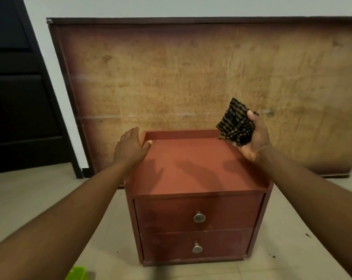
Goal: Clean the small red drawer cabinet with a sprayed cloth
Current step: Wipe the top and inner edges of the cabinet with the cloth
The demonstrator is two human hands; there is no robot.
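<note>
The small red drawer cabinet (195,170) stands on the floor in front of me, with two shut drawers, each with a round metal knob. My left hand (130,146) rests on the cabinet's back left top edge, fingers spread over the raised rim. My right hand (254,138) is palm up above the cabinet's back right corner. It is shut on a bunched black and tan striped cloth (235,123), held a little above the top.
A large brown wooden board (191,77) leans against the white wall right behind the cabinet. A dark door (19,87) is at the left. A green plastic object (77,273) lies on the tiled floor at the bottom left. Dark specks dot the floor at the right.
</note>
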